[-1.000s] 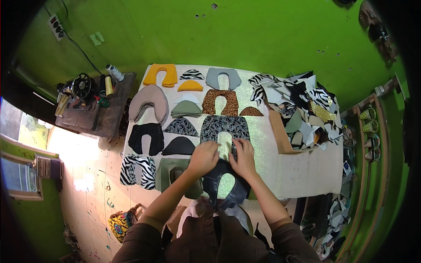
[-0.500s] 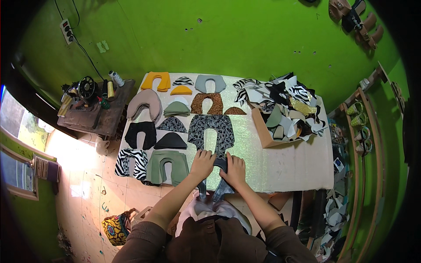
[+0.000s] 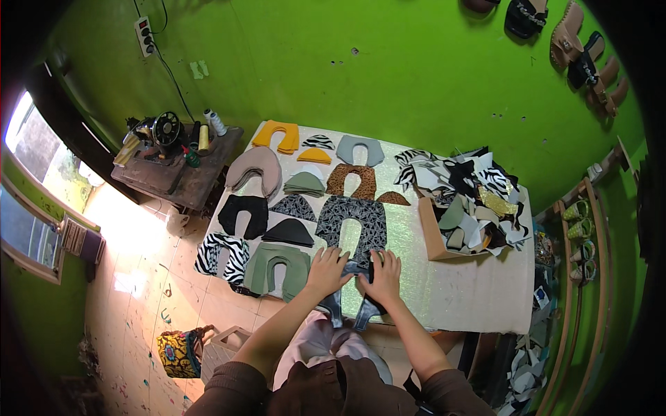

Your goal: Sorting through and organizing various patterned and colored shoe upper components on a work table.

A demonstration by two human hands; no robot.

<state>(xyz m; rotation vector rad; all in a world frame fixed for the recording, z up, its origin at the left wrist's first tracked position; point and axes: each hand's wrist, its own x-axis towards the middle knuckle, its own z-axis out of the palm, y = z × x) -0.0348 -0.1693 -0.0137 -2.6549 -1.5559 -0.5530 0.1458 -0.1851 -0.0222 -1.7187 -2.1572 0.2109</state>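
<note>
At the table's near edge lies a dark blue-grey U-shaped material piece (image 3: pixel 368 310), its two legs pointing toward me. My left hand (image 3: pixel 327 272) rests on its upper left part, fingers stretched out. Across from it, my right hand (image 3: pixel 386 279) lies on the upper right part with straight fingers; the hands cover much of the piece. Just beyond my fingertips is a black-and-grey patterned U-shaped piece (image 3: pixel 331 222). A stack of olive-green U-shaped pieces (image 3: pixel 295 263) sits left of my left hand.
More U-shaped and half-moon pieces, such as yellow ones (image 3: pixel 285 132), cover the table's left half. A cardboard box (image 3: pixel 436 236) heaped with scraps stands on the right. Beyond the table's left side is a sewing machine (image 3: pixel 149 139). Sandals (image 3: pixel 527 19) hang on the green wall.
The view has shifted, so the scene sits lower and further right. My hands are slightly farther apart, and the blue-grey piece's legs are spread wider and lie further onto the table.
</note>
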